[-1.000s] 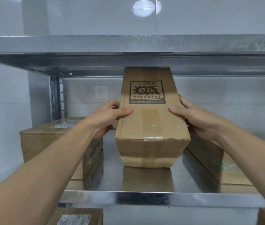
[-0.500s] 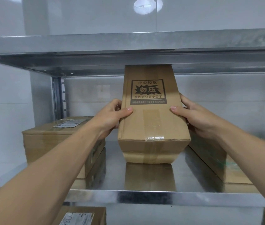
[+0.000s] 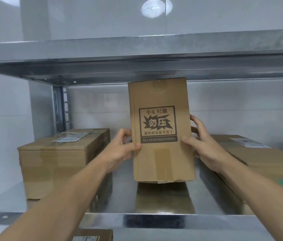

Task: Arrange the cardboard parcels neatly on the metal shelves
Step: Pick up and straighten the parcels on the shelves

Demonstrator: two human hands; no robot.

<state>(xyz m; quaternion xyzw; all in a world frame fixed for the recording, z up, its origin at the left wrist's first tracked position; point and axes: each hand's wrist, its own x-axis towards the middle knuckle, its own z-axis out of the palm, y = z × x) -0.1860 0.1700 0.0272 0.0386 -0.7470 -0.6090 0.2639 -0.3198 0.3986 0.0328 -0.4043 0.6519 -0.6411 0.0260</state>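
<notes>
Standing upright on the metal shelf (image 3: pixel 154 199), the printed cardboard parcel (image 3: pixel 161 133) is gripped at its sides by left hand (image 3: pixel 119 148) and right hand (image 3: pixel 203 145) fingers.

Parcel (image 3: pixel 161 159) stamp (image 3: pixel 158 124): "小心轻放", "勿压" (bottom line blurred).

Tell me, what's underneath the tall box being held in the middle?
Only the shiny metal shelf, mirroring the tall box. The left hand and right hand grip its sides. The spot beneath its base is covered.
</notes>
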